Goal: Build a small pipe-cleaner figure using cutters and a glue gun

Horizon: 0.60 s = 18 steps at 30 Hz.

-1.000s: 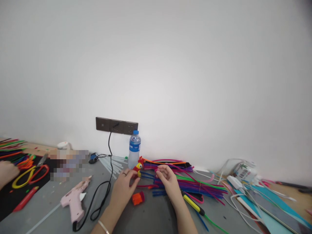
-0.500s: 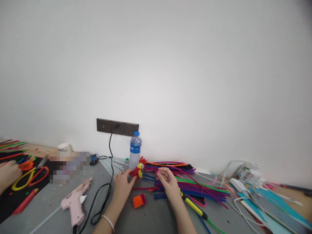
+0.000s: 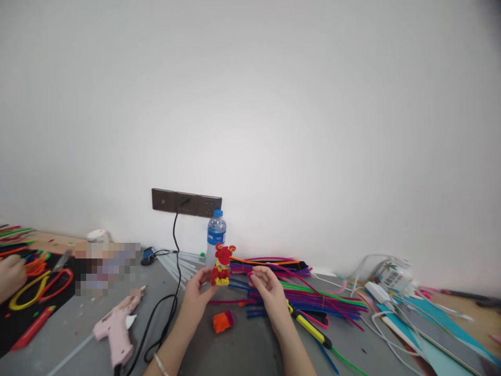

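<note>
My left hand (image 3: pixel 199 296) pinches a small red and yellow pipe-cleaner figure (image 3: pixel 222 265) and holds it upright above the grey table (image 3: pixel 242 350). My right hand (image 3: pixel 267 291) hovers just to the right of the figure, fingers curled around a thin pink pipe cleaner (image 3: pixel 250 272). A small orange and red fuzzy piece (image 3: pixel 222 321) lies on the table between my wrists. A heap of coloured pipe cleaners (image 3: pixel 313 298) spreads out to the right behind my right hand.
A water bottle (image 3: pixel 215 236) stands by the wall under a dark socket strip (image 3: pixel 186 202). A pink glue gun (image 3: pixel 116 329) with black cord lies at left. A yellow utility knife (image 3: pixel 309 328) lies at right. Another person's hand (image 3: pixel 11 275) rests at far left among pipe cleaners.
My left hand has turned the figure from lying tilted to standing upright and lifted it slightly. My right hand has barely moved.
</note>
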### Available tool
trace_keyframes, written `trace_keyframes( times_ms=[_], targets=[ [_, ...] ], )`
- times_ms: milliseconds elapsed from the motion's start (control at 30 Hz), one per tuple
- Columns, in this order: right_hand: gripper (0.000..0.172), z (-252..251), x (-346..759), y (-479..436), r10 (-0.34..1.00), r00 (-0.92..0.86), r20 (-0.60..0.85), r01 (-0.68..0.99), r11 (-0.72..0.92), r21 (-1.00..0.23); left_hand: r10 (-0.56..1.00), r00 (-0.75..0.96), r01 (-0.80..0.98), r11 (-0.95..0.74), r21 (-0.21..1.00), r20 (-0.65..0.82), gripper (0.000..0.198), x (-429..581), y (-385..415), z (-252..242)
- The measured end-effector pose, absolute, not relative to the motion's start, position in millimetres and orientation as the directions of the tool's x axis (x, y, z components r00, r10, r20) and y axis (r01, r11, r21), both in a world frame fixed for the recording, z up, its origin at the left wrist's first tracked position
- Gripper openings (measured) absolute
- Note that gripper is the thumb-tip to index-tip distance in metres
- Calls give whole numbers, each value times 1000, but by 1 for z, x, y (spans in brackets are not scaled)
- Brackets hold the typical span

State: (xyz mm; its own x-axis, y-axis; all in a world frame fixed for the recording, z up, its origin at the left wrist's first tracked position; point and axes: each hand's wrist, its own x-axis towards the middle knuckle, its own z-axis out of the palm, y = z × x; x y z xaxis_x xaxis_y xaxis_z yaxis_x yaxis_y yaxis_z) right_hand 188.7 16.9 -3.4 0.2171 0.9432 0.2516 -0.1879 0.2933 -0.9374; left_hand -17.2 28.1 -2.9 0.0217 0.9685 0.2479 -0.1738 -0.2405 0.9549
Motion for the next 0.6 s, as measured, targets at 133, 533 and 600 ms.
trace_keyframes(
  times_ms=[133,533,600],
  targets=[
    [36,3,185,13,946,190,263,-194,298,-935,973,63,-157,-210,965,222,33,-16,22,2],
    [40,10,182,10,949,233,212,-187,258,-948,937,71,264,-349,899,343,26,-20,26,-2],
    [41,8,183,11,948,247,199,-189,248,-950,925,52,496,-352,794,377,26,-23,27,-5]
  ],
)
